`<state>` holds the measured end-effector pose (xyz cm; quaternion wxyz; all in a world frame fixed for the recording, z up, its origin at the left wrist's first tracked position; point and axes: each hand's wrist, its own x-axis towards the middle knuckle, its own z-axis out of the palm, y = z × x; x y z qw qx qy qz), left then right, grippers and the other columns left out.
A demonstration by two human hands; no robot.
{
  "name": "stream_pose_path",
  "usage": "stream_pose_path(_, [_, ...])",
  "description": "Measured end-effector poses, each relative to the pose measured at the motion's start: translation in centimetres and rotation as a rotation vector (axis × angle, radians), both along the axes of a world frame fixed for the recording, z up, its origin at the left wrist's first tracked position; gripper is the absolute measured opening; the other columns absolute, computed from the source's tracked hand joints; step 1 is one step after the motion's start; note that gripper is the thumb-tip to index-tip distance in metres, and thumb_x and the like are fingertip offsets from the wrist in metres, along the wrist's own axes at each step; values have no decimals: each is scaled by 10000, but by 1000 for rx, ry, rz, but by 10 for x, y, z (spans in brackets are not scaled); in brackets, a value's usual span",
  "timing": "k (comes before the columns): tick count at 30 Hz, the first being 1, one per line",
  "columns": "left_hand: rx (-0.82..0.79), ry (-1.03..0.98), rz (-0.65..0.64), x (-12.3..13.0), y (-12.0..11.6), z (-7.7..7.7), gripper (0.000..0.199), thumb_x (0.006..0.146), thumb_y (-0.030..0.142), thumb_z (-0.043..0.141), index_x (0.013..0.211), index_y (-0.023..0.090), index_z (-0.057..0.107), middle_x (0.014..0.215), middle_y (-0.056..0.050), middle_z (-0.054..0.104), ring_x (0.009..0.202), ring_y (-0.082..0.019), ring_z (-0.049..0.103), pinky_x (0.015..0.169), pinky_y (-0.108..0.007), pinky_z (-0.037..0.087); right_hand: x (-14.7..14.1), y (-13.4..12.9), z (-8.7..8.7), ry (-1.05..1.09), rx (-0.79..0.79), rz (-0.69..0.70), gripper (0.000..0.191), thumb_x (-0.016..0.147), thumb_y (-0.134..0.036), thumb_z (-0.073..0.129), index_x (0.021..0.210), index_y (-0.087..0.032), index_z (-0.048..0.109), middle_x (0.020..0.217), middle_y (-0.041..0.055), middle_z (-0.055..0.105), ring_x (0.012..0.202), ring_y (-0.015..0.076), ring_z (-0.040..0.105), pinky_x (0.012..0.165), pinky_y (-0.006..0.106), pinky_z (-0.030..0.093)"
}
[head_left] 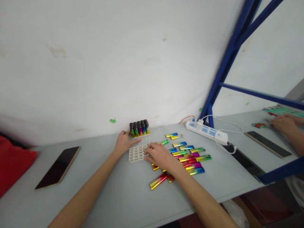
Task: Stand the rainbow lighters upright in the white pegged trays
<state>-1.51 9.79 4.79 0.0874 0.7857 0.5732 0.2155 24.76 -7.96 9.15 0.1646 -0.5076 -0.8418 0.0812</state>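
Observation:
My left hand (123,142) has its thumb stretched out and apart from the fingers. It lies beside the left end of a block of upright lighters (139,128) with black tops and multicoloured bodies, its fingers close to or touching that end. My right hand (158,153) is bent over the right end of a white tray (136,154) with rows of round-edged pockets. Its fingers and thumb close around that end, partly hiding it. Shiny multicoloured lighters (188,160) lie loose in a pile to the right, and one red-and-yellow lighter (158,181) lies nearer the front.
A dark flat phone-like slab (58,167) lies at left, near red cloth (14,161). At right, a white power strip (206,131) with cables sits beside a blue metal frame (222,71). Beyond it, another person's hands (283,123) work over small items. A wall (142,63) bounds the back.

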Motion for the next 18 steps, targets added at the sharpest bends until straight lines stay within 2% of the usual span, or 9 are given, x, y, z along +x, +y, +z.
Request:
stream_pose_path(3, [54, -115, -59, -31, -19, -10, 866, 1018, 955, 742, 1421, 204, 894, 1292, -149, 831, 1272, -415, 820, 1260, -577, 680, 2, 2, -4, 31, -8, 34, 240, 1218, -384, 921, 1423, -260, 924, 1405, 134, 837, 1320, 326, 813, 1190, 472, 659])
stream_pose_path(5, [79, -168, -162, -48, -32, -16, 783, 1100, 917, 670, 1413, 235, 894, 1349, -141, 844, 1275, -393, 831, 1272, -584, 686, 15, 6, -5, 75, 29, -7, 254, 1251, -369, 868, 1473, -254, 911, 1403, 137, 841, 1316, 317, 821, 1209, 469, 660])
stream_pose_path(8, [122, -144, -340, -60, -51, -21, 643, 1166, 838, 664, 1412, 290, 893, 1443, -127, 856, 1404, -391, 807, 1332, -589, 666, 45, 16, -7, 93, 93, -178, 279, 1277, -249, 748, 1512, -220, 896, 1454, 182, 853, 1380, 346, 812, 1285, 525, 648])
stream_pose_path(10, [139, -96, -420, -61, -62, -22, 610, 1187, 789, 662, 1464, 289, 874, 1493, -137, 852, 1423, -390, 803, 1343, -593, 664, 65, 22, -11, 81, 111, -305, 392, 1266, -166, 658, 1603, -187, 857, 1603, 232, 828, 1508, 377, 776, 1364, 575, 612])
stream_pose_path(12, [189, -54, -448, -61, -73, -23, 623, 1169, 768, 697, 1534, 282, 834, 1533, -148, 846, 1447, -403, 797, 1344, -600, 666, 81, 25, -16, 60, 96, -411, 516, 1255, -124, 580, 1728, -167, 782, 1802, 262, 736, 1679, 394, 691, 1443, 625, 551])
stream_pose_path(14, [238, -26, -460, -62, -82, -26, 650, 1127, 750, 761, 1575, 280, 798, 1562, -153, 843, 1453, -417, 798, 1325, -596, 679, 90, 26, -20, 24, 24, -480, 582, 1254, -118, 543, 1801, -193, 728, 1916, 246, 658, 1797, 399, 602, 1488, 693, 495])
stream_pose_path(16, [276, -6, -451, -63, -90, -30, 654, 1085, 729, 812, 1566, 286, 791, 1592, -158, 838, 1457, -433, 803, 1318, -606, 683, 92, 25, -21, -13, -70, -501, 585, 1267, -142, 543, 1818, -232, 718, 1933, 217, 656, 1832, 392, 570, 1504, 740, 456])
stream_pose_path(18, [296, -7, -423, -63, -95, -34, 614, 1067, 708, 832, 1518, 291, 803, 1595, -158, 838, 1450, -440, 811, 1311, -612, 688, 91, 23, -16, -39, -132, -505, 552, 1278, -158, 553, 1784, -250, 754, 1890, 195, 704, 1790, 375, 617, 1512, 705, 448])
